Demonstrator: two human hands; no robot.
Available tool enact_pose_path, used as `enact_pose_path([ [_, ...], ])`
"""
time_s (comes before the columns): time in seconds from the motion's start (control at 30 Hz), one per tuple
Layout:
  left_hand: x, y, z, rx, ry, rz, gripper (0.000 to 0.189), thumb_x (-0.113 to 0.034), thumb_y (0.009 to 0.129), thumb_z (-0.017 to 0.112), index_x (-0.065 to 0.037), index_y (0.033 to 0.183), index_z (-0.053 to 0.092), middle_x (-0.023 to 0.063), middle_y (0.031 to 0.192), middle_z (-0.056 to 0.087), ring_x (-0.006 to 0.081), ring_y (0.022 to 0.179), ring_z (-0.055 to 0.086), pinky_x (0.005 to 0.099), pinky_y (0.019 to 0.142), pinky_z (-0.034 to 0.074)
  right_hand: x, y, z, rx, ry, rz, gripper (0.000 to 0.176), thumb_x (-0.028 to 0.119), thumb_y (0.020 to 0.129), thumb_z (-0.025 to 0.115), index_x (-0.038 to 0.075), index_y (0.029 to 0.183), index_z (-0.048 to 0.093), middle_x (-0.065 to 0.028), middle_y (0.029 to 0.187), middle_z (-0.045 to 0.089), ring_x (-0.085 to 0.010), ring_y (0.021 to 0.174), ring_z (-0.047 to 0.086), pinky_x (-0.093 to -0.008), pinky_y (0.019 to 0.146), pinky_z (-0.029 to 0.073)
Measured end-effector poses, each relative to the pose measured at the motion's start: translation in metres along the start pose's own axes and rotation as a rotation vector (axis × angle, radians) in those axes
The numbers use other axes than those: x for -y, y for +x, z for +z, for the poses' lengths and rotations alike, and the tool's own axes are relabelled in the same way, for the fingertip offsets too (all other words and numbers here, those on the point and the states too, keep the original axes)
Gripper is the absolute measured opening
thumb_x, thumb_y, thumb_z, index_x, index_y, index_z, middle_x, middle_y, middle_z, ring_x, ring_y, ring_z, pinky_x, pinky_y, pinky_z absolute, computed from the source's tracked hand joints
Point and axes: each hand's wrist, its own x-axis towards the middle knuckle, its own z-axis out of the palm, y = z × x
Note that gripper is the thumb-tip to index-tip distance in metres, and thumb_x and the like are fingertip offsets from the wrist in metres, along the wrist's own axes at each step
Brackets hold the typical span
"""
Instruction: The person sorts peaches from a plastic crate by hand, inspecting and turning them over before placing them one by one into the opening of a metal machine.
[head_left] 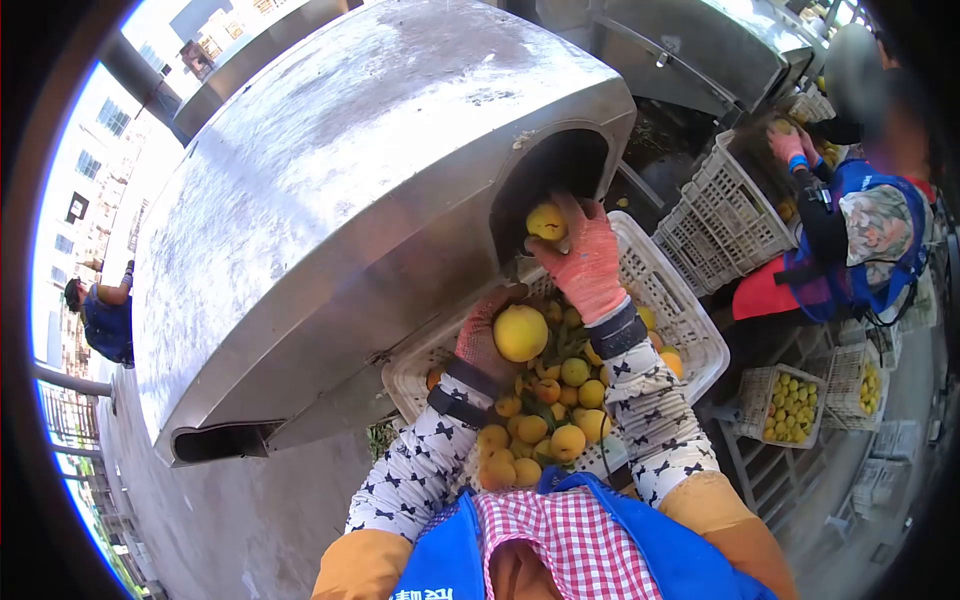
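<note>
My left hand, in a pinkish-red work glove, is closed around a large yellow peach above the crate. Higher up, my right hand, gloved alike, grips another yellow peach with a dark mark on its skin. That peach is in front of the dark round opening in the metal machine. Below both hands stands a white plastic crate holding many yellow and greenish peaches with some green leaves among them. The fingers of my left hand are partly hidden behind its peach.
The large metal housing fills the left and centre, with a slot low on its side. At right, a co-worker in a blue vest handles fruit over a tilted crate. Fruit-filled crates stand lower right. Another person is far left.
</note>
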Motion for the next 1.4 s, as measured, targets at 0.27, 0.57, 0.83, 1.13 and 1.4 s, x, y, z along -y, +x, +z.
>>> enact_pose_path([
  [0.27,0.03,0.007,-0.022,-0.217,-1.157,-0.473,0.034,-0.025,0.088,0.059,-0.005,0.116,0.058,0.0102,0.112,0.062,0.0288,0.103,0.061,0.0466,0.089,0.051,-0.023,0.027,0.057,0.089,-0.447,0.117,0.047,0.029,0.079,0.069,0.007,0.119,0.056,-0.0224,0.115,0.057,-0.0405,0.1,0.057,-0.046,0.084,0.05],
  [0.57,0.013,0.002,-0.016,0.032,-1.102,-0.091,0.042,-0.029,0.09,0.059,-0.004,0.122,0.054,0.0141,0.118,0.059,0.0319,0.109,0.058,0.0461,0.097,0.047,0.046,-0.062,-0.019,0.382,0.37,0.194,0.081,0.033,0.071,0.08,0.005,0.138,0.045,-0.0223,0.126,0.055,-0.0384,0.116,0.054,-0.0405,0.099,0.044],
  [0.83,0.003,-0.003,0.007,0.146,-1.172,-0.36,0.047,-0.04,0.099,0.047,-0.003,0.129,0.05,0.0141,0.126,0.057,0.028,0.115,0.057,0.0416,0.101,0.046,0.056,-0.075,-0.023,0.025,0.004,-0.072,0.082,0.026,0.062,0.082,0.004,0.134,0.05,-0.0193,0.113,0.059,-0.038,0.103,0.056,-0.0436,0.092,0.046],
  [1.13,0.086,-0.001,-0.016,-0.094,-0.566,-0.544,0.037,-0.041,0.091,0.061,-0.011,0.112,0.057,0.0051,0.094,0.063,0.02,0.08,0.064,0.0397,0.07,0.052,0.01,-0.012,-0.009,-0.036,-0.192,0.034,0.07,0.031,0.067,0.081,0.001,0.124,0.053,-0.0216,0.107,0.058,-0.0391,0.097,0.058,-0.0435,0.085,0.05],
  [1.4,0.207,-0.06,-0.044,0.442,0.705,-0.611,0.067,-0.048,0.079,0.063,-0.011,0.133,0.052,0.0153,0.117,0.063,0.0327,0.106,0.061,0.044,0.088,0.048,-0.023,0.055,0.015,-0.036,-0.273,-0.005,0.055,0.036,0.075,0.074,0.004,0.119,0.061,-0.0197,0.108,0.064,-0.033,0.094,0.064,-0.0391,0.085,0.051],
])
